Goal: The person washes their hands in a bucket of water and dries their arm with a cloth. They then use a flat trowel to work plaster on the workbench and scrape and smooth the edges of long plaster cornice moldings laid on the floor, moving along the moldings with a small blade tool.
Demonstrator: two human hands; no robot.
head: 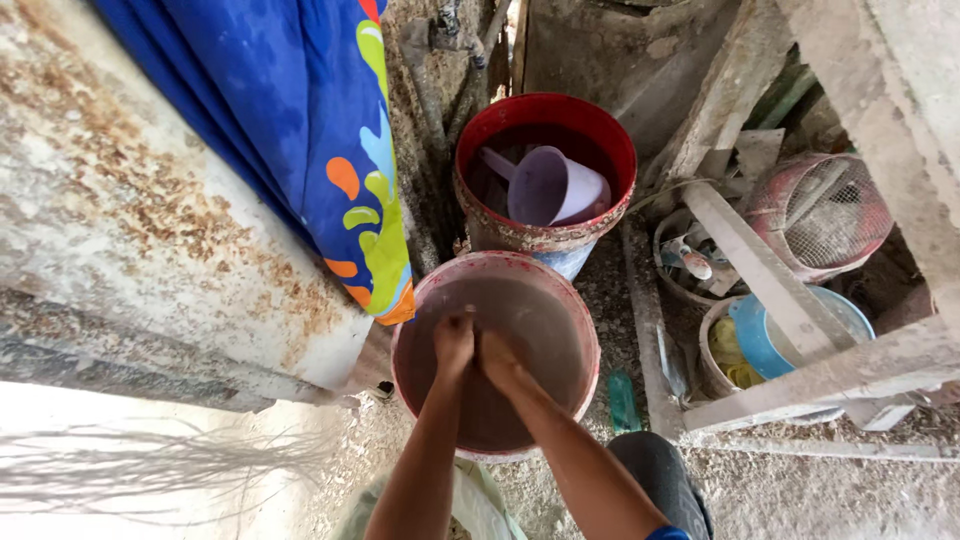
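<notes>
Both my hands are down inside a pink bucket (580, 330) of muddy brown water on the ground in front of me. My left hand (453, 345) is curled into a fist just above the water. My right hand (500, 362) sits right beside it, fingers bent and touching the left. Whether anything is between the fingers is hidden. Behind this bucket stands a red bucket (545, 112) of dark water with a lilac plastic scoop (552, 186) floating in it.
A rusty, stained wall (130, 220) fills the left, with a blue patterned cloth (320, 130) hanging over it. On the right, a rough wooden frame (790, 300) covers a mesh sieve (825, 215), a blue-lidded tub (765, 335) and small pails. Gritty ground lies below.
</notes>
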